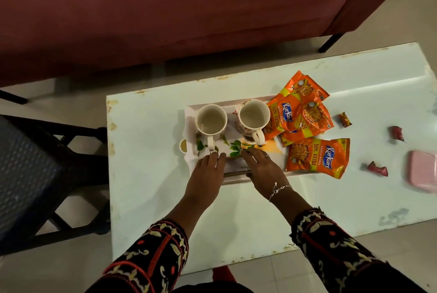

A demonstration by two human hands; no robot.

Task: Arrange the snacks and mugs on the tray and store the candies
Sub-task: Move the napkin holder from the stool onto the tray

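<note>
View: looking straight down from the person's head at a low table (151, 193) with a pale, worn top, chipped along its edges.
Tray: a white tray (189, 113) with a leaf and flower print lies near the middle of the table, its long side running left to right.
Left mug: a white mug (211, 122) stands upright on the left part of the tray, empty, with its handle pointing toward the person.
Right mug: a second mug (254, 117) with a small floral pattern stands just beside the first, also empty, handle toward the person.
Snack packets: orange snack packets (300, 113) are heaped at the right end of the tray, overlapping each other and touching the right mug. One more orange packet (318, 156) lies flat nearer the person, hanging over the tray's right edge.
Candies: three small red-wrapped candies (344, 119) (396, 132) (377, 169) lie loose on the table to the right of the tray, apart from each other.
Pink box: a pink box (423, 169) sits at the right edge of the view, partly cut off and blurred.
Left hand: the left hand (208, 169) is open and flat, fingertips touching the tray just below the left mug's handle, holding nothing.
Right hand: the right hand (262, 169) is open, palm down over the tray's near rim, fingers reaching toward the right mug's handle. It wears a ring and a chain bracelet (279, 190).
Sleeves: both arms wear dark embroidered sleeves (151, 255).
Surroundings: a dark red sofa (165, 13) stands beyond the table, and a dark chair (35, 169) to its left.
</note>
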